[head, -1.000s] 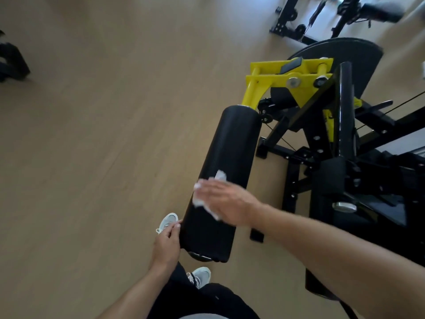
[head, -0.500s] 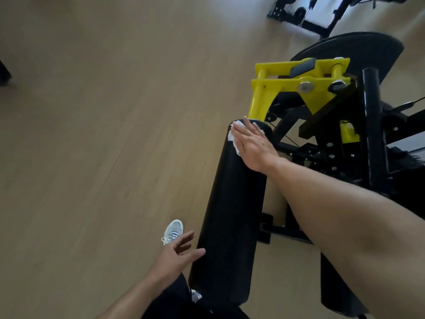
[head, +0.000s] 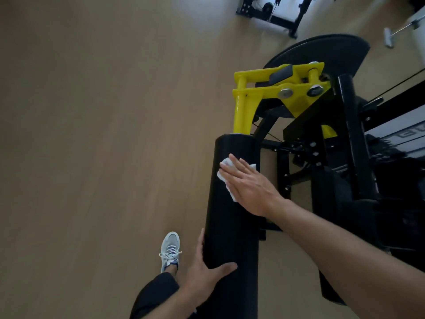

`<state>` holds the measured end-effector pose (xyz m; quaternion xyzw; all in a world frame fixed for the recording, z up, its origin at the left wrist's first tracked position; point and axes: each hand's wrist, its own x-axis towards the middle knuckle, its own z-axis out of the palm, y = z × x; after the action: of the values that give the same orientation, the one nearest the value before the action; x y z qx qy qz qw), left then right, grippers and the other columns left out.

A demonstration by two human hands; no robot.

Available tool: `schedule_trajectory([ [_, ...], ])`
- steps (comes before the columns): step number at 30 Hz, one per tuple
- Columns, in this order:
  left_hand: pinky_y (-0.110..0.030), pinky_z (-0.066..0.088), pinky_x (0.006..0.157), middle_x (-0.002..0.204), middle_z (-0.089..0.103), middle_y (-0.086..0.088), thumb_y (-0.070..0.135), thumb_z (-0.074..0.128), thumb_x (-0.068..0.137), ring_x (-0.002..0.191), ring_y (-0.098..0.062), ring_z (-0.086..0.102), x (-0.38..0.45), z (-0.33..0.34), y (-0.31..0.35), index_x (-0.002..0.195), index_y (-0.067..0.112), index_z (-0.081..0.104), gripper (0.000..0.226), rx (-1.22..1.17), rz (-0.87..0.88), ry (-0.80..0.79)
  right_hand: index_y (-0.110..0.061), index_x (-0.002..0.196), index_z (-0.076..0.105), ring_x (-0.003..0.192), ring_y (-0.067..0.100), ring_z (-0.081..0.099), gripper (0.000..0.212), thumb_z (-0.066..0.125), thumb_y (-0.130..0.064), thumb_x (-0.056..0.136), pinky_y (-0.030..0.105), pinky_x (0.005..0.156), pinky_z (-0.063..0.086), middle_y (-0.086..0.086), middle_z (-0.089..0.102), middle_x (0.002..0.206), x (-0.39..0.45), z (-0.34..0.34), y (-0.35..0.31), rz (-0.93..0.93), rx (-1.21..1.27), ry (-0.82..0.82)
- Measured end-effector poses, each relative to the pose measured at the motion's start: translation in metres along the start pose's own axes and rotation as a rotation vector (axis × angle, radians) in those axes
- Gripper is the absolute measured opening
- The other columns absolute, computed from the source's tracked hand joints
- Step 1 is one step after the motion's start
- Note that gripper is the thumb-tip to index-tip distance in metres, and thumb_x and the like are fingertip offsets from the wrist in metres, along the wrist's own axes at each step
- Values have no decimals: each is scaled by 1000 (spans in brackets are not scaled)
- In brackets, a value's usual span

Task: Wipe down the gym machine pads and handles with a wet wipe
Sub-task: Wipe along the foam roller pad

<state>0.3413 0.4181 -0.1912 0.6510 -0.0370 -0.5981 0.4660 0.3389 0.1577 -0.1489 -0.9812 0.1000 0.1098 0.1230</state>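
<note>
A long black roller pad (head: 232, 229) runs from the bottom centre up to a yellow bracket (head: 276, 93) of the gym machine. My right hand (head: 248, 184) lies flat on the pad's upper part, pressing a white wet wipe (head: 224, 172) against it; the wipe's edges show around my fingers. My left hand (head: 207, 272) grips the pad's lower left side, thumb across the front.
The machine's black frame (head: 349, 139) and a round black plate (head: 322, 51) stand to the right. Another black machine base (head: 271, 14) is at the top. Wooden floor (head: 92, 134) spreads to the left. My shoe (head: 170, 249) stands left of the pad.
My right hand slid with the wipe from the pad's lower part up to its top end, then slightly back down. My left hand closed around the pad's lower side.
</note>
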Motion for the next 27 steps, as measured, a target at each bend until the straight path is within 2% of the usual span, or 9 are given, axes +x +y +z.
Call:
schedule_trajectory([
  [2,4,38,78,155,34,14,35,94,67,131,0,40,-7,14,5,159,38,12,123,64,39,109,-18,159,29,157,11,-11,47,28,-28,113,39,129,0,-2,19,169,-28,10,-15,-34,18,-7],
  [4,4,28,86,158,25,17,37,92,69,134,3,28,-13,24,9,161,34,8,125,121,69,165,-17,158,31,158,16,-7,48,32,-26,111,42,130,4,0,19,169,-56,24,-37,-120,-5,-11],
  [6,-6,18,102,161,19,17,37,92,67,143,1,23,-17,29,7,161,34,6,127,175,105,192,-15,157,36,159,20,-1,49,37,-27,109,43,129,8,3,22,168,-79,39,-55,-204,-74,-7],
  [9,-25,28,117,160,23,18,41,95,59,148,-5,26,-20,28,0,157,44,8,131,178,128,223,-11,154,42,159,23,8,50,41,-24,106,42,129,12,7,28,166,-81,44,-60,-197,-77,26],
  [11,-26,31,115,158,23,16,41,94,62,145,-6,29,-26,31,3,159,40,8,130,209,126,260,-9,154,40,158,21,8,50,35,-23,107,40,129,11,8,28,166,-59,38,-51,-118,-49,53],
  [15,-28,27,117,160,8,14,50,86,71,148,-9,24,-36,41,11,158,41,-10,130,389,134,274,-13,161,25,158,17,-5,50,28,-22,112,28,126,-10,3,16,170,13,9,0,227,62,174],
  [19,-30,40,112,141,31,23,56,83,71,134,-4,39,-24,18,0,149,58,13,105,316,200,226,-10,161,21,156,19,-14,50,26,-20,112,19,116,-26,5,6,172,47,13,12,366,114,230],
  [23,-34,45,112,137,44,23,65,82,64,134,-1,45,-4,-16,2,150,53,33,99,157,162,90,-10,162,19,157,22,-15,55,33,-15,109,37,128,-10,7,3,171,-3,39,-35,334,143,312],
  [27,-9,43,100,151,42,20,35,79,86,141,1,39,7,-22,7,152,47,31,82,110,146,1,-13,162,21,159,19,-3,54,34,-17,110,39,129,4,5,7,172,-84,57,-78,132,177,210],
])
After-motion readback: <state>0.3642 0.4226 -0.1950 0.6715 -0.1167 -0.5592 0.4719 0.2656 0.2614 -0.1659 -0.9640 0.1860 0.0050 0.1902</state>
